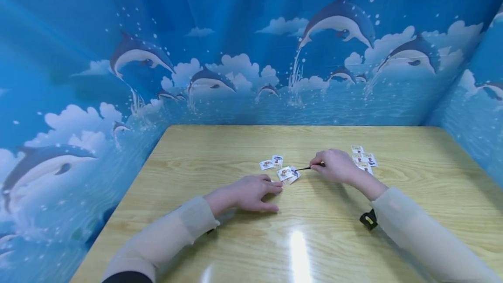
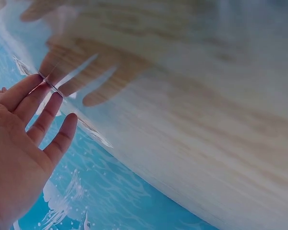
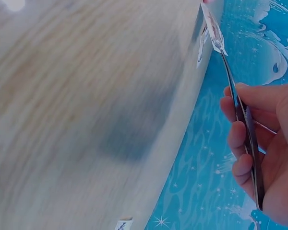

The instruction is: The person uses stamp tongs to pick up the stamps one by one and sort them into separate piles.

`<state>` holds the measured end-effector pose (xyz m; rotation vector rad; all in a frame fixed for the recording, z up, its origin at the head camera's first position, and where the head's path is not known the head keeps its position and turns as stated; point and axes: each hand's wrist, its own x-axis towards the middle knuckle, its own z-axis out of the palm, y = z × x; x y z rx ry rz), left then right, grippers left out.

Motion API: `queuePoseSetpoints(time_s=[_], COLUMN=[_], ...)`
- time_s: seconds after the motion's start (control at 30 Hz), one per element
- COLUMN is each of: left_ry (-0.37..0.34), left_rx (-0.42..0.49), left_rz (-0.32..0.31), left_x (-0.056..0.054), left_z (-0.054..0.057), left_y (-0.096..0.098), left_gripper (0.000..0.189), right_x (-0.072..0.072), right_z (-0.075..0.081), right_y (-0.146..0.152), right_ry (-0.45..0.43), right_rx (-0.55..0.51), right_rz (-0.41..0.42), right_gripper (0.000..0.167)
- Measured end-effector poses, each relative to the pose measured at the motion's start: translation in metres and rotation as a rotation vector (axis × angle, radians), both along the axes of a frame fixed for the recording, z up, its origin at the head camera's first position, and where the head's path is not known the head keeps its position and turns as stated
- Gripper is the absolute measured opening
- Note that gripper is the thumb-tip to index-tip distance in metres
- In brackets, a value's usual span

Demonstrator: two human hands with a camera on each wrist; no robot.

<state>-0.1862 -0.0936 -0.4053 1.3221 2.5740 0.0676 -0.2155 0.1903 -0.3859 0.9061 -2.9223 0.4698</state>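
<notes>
My right hand (image 1: 334, 166) grips dark metal tweezers (image 3: 250, 139), thumb on one side and curled fingers on the other. The tweezers' tips meet the corner of a small white printed card (image 3: 214, 32), which stands tilted off the table in the right wrist view. In the head view this card (image 1: 284, 173) overlaps other small cards beneath it. My left hand (image 1: 253, 193) rests palm down just left of them, fingers spread and fairly straight. Its fingertips (image 2: 55, 98) touch the tabletop beside the cards.
Two more small printed cards (image 1: 266, 165) lie just beyond my left hand. A cluster of several similar cards (image 1: 368, 159) lies right of my right hand. The wood-grain table (image 1: 212, 147) is glossy, and a blue dolphin-print curtain (image 1: 243, 47) rises along its far edge.
</notes>
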Motion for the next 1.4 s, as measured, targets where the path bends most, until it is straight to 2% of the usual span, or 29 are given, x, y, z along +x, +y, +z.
queuePoseSetpoints(time_s=[0.67,1.07,1.4], left_ry=[-0.022,-0.006,-0.008], left_rx=[0.006,-0.003,0.002], left_rz=[0.003,-0.008,-0.003], left_x=[0.000,0.000,-0.001], left_z=[0.000,0.000,0.000], left_y=[-0.001,-0.001,-0.001], left_gripper=[0.066,0.067,0.066], right_x=[0.002,0.003,0.008], right_z=[-0.005,0.002,0.012], right_y=[-0.003,0.013,0.031], right_ry=[0.011,-0.020,0.003], right_rx=[0.052,0.035,0.018], right_rz=[0.066,0.020,-0.024], right_gripper=[0.011,0.012,0.010])
